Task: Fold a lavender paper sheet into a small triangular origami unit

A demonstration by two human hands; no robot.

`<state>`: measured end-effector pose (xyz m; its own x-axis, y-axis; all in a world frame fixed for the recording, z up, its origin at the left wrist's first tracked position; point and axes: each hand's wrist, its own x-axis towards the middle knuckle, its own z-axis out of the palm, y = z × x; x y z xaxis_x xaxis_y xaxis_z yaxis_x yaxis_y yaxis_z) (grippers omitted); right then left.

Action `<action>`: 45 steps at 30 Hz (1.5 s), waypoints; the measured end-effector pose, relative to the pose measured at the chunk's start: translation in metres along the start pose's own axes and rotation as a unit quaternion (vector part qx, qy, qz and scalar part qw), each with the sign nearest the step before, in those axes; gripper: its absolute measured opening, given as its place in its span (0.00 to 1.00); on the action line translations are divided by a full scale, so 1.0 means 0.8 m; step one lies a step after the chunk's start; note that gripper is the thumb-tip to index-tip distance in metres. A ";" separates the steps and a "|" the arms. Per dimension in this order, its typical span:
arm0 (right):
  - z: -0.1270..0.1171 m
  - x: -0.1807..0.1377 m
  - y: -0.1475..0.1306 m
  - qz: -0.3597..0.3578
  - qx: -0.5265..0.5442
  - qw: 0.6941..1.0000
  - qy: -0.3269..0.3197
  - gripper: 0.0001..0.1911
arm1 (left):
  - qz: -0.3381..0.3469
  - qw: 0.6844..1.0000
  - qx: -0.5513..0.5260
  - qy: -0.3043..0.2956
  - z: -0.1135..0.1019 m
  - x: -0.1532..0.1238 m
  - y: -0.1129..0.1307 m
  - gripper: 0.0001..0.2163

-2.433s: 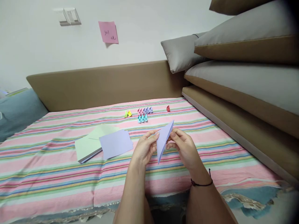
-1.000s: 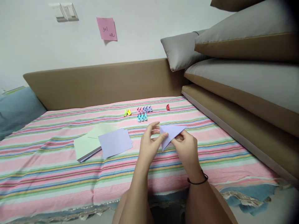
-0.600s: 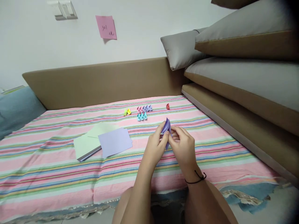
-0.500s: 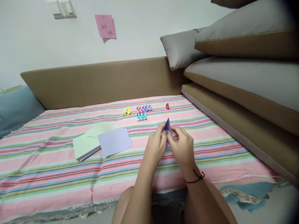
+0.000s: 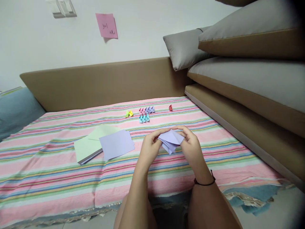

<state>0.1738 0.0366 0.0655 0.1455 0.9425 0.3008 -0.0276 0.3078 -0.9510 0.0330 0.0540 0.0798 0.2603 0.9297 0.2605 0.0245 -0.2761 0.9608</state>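
Note:
A folded piece of purple paper point(image 5: 170, 138) is held between my two hands above the striped cloth. My left hand point(image 5: 152, 141) grips its left corner, thumb at the near side and fingers behind. On the opposite corner, my right hand point(image 5: 189, 140) is closed in the same way, a black cord round its wrist. The paper shows several layers, with a flat flap on top and points toward me. Beyond the hands stand small folded paper pieces: a cyan group point(image 5: 144, 118), a purple row point(image 5: 150, 110), pink ones point(image 5: 142, 111), a yellow one point(image 5: 131, 113) and a red one point(image 5: 170, 107).
Left of my hands lie purple sheets point(image 5: 116, 145) partly over a stack of pale green sheets point(image 5: 88, 147). Stacked grey and brown cushions point(image 5: 250, 76) rise at the right. A brown backrest point(image 5: 102, 84) runs along the wall, with a blue cushion point(image 5: 20, 108) at the left.
My hands have moved apart to the paper's two sides. The purple paper, before upright with its point up, now lies tilted flatter with its layers spread.

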 end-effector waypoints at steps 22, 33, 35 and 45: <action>-0.005 -0.001 -0.005 0.101 0.127 0.983 -0.083 0.13 | -0.071 0.978 -0.135 0.145 -0.005 -0.001 0.008 0.17; 0.003 0.000 0.005 0.083 0.064 0.993 -0.046 0.15 | -0.103 0.985 -0.082 0.113 -0.003 -0.002 0.002 0.15; 0.002 0.000 0.006 0.076 0.054 0.994 -0.050 0.15 | -0.103 0.985 -0.081 0.114 -0.004 -0.002 0.004 0.14; 0.001 0.000 0.002 0.055 0.027 0.997 -0.043 0.13 | -0.108 0.983 -0.083 0.123 -0.003 -0.003 0.011 0.13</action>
<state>0.1726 0.0369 0.0641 0.0535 0.9777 0.2030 -0.0914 0.2073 -0.9740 0.0305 0.0499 0.0876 0.0247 0.9987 0.0449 -0.1089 -0.0419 0.9932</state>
